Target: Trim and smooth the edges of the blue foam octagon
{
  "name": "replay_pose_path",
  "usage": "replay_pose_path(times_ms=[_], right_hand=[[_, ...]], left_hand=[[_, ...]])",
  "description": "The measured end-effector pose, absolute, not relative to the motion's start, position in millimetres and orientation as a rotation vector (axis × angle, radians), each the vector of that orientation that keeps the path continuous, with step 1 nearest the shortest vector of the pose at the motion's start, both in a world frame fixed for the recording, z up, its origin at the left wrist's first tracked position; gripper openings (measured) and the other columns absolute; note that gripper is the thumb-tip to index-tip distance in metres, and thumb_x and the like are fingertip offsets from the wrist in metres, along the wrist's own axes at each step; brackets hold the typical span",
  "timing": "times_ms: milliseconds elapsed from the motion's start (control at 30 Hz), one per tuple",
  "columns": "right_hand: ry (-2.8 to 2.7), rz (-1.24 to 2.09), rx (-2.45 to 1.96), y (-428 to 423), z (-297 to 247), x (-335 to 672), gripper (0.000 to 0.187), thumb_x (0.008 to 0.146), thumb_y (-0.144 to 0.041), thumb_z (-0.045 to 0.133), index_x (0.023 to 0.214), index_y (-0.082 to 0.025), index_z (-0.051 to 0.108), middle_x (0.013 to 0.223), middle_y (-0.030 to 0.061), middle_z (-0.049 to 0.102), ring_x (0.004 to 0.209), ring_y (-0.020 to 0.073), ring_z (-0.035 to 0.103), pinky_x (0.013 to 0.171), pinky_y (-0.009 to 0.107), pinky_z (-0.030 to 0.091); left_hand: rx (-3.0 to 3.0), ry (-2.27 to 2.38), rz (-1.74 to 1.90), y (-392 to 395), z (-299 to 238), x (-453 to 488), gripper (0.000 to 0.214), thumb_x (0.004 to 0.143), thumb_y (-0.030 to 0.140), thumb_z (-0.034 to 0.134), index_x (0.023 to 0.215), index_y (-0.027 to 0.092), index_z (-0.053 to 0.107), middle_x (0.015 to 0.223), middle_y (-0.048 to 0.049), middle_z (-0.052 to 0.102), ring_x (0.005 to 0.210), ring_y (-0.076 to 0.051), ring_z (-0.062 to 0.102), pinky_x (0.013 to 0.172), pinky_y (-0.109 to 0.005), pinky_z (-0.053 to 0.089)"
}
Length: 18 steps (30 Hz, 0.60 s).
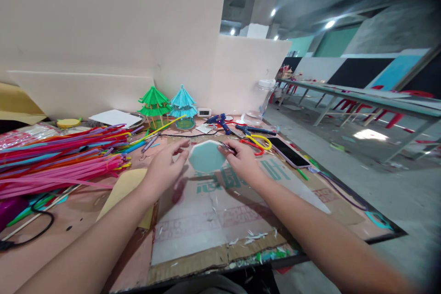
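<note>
A pale blue-green octagonal piece with a white edge is in front of me, over the covered work surface. My left hand is at its left side, thumb and fingers apart, with the fingertips close to the edge; I cannot tell whether they touch. At the right side, my right hand is closed on a small dark metal tool, whose kind I cannot make out. Its tip points at the octagon's upper right edge. Beneath both hands lies a translucent sheet with green printing, over cardboard.
Bundles of colourful pipe cleaners lie left. Behind stand a green pagoda-like model and a blue one. A glue gun, yellow-handled scissors, a phone and a clear jar are to the right. White boards rise behind.
</note>
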State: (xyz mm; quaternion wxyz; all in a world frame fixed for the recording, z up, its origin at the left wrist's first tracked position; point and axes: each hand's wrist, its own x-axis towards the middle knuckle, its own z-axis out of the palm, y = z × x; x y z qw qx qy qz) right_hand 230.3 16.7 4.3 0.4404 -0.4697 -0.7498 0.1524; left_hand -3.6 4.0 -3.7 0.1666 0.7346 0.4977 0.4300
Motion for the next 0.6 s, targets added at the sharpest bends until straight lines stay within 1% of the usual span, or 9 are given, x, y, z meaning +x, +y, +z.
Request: replay_pose_path(times_ms=[100, 167, 233, 300, 367, 433, 500, 567, 600], right_hand=[[-1.891, 0.362, -1.172, 16.6, 0.4, 228.0, 0.025, 0.088, -0.037, 0.055, 0.081, -0.016, 0.066, 0.063, -0.0011, 0.053, 0.059, 0.0125, 0.044, 0.055, 0.024, 0.031], [-1.917, 0.370, -1.154, 14.8, -0.9, 226.0, 0.024, 0.089, -0.036, 0.055, 0.083, -0.016, 0.067, 0.064, -0.0009, 0.055, 0.059, 0.0124, 0.045, 0.056, 0.024, 0.031], [-1.939, 0.413, -1.125, 14.4, -1.5, 225.8, 0.026, 0.090, -0.038, 0.054, 0.085, -0.016, 0.068, 0.065, -0.0004, 0.057, 0.060, 0.0127, 0.047, 0.057, 0.024, 0.033], [-1.915, 0.520, -1.108, 18.7, -2.5, 229.4, 0.034, 0.093, -0.044, 0.049, 0.088, -0.016, 0.069, 0.066, 0.0007, 0.061, 0.061, 0.0134, 0.051, 0.059, 0.025, 0.037], [-1.843, 0.652, -1.108, 29.0, -4.9, 237.7, 0.046, 0.096, -0.053, 0.043, 0.092, -0.016, 0.070, 0.072, 0.0041, 0.068, 0.064, 0.0152, 0.057, 0.064, 0.027, 0.043], [-1.807, 0.771, -1.100, 41.8, -8.4, 248.7, 0.054, 0.093, -0.062, 0.042, 0.094, -0.018, 0.072, 0.096, 0.0094, 0.073, 0.081, 0.0186, 0.064, 0.076, 0.032, 0.048], [-1.858, 0.967, -1.096, 51.0, -11.4, 259.6, 0.059, 0.088, -0.070, 0.045, 0.091, -0.019, 0.074, 0.117, 0.0118, 0.070, 0.099, 0.0228, 0.064, 0.086, 0.036, 0.049], [-1.973, 1.145, -1.068, 52.4, -11.5, 268.4, 0.059, 0.083, -0.072, 0.052, 0.088, -0.018, 0.076, 0.123, 0.0120, 0.069, 0.111, 0.0254, 0.062, 0.094, 0.038, 0.048], [-2.060, 1.305, -1.016, 50.2, -10.0, 272.1, 0.060, 0.083, -0.072, 0.052, 0.090, -0.018, 0.077, 0.122, 0.0124, 0.069, 0.115, 0.0258, 0.061, 0.098, 0.038, 0.046]], left_hand=[[2.110, 1.387, 1.219, -0.5, 0.5, -1.1, 0.041, 0.092, 0.045, 0.051, 0.117, 0.019, 0.069, 0.120, -0.0078, 0.071, 0.111, -0.025, 0.063, 0.096, -0.036, 0.048], [2.126, 1.334, 1.192, -3.6, 2.4, 0.9, 0.037, 0.090, 0.045, 0.055, 0.111, 0.019, 0.071, 0.111, -0.0069, 0.074, 0.103, -0.024, 0.066, 0.091, -0.034, 0.049], [2.124, 1.302, 1.162, -3.8, 1.5, 1.4, 0.031, 0.089, 0.042, 0.057, 0.104, 0.019, 0.072, 0.100, -0.0053, 0.075, 0.091, -0.022, 0.067, 0.082, -0.031, 0.050], [2.076, 1.322, 1.180, 0.6, -1.7, -1.6, 0.029, 0.089, 0.042, 0.056, 0.099, 0.019, 0.070, 0.091, -0.0039, 0.074, 0.081, -0.020, 0.066, 0.074, -0.029, 0.049], [1.976, 1.362, 1.277, 8.9, -5.8, -8.7, 0.030, 0.089, 0.044, 0.055, 0.099, 0.018, 0.067, 0.088, -0.0038, 0.071, 0.079, -0.019, 0.065, 0.071, -0.028, 0.047], [1.860, 1.368, 1.387, 18.9, -9.1, -18.3, 0.033, 0.088, 0.046, 0.055, 0.100, 0.017, 0.063, 0.088, -0.0041, 0.070, 0.081, -0.020, 0.064, 0.071, -0.028, 0.047], [1.758, 1.427, 1.459, 27.5, -11.1, -27.3, 0.036, 0.087, 0.049, 0.055, 0.102, 0.017, 0.062, 0.086, -0.0034, 0.068, 0.078, -0.019, 0.063, 0.069, -0.027, 0.046], [1.692, 1.494, 1.493, 32.7, -12.0, -33.6, 0.037, 0.085, 0.051, 0.056, 0.101, 0.018, 0.062, 0.084, -0.0024, 0.067, 0.075, -0.019, 0.063, 0.066, -0.027, 0.045], [1.671, 1.505, 1.507, 34.0, -12.0, -35.6, 0.037, 0.084, 0.052, 0.057, 0.099, 0.018, 0.062, 0.083, -0.0021, 0.067, 0.074, -0.019, 0.063, 0.066, -0.026, 0.044]])
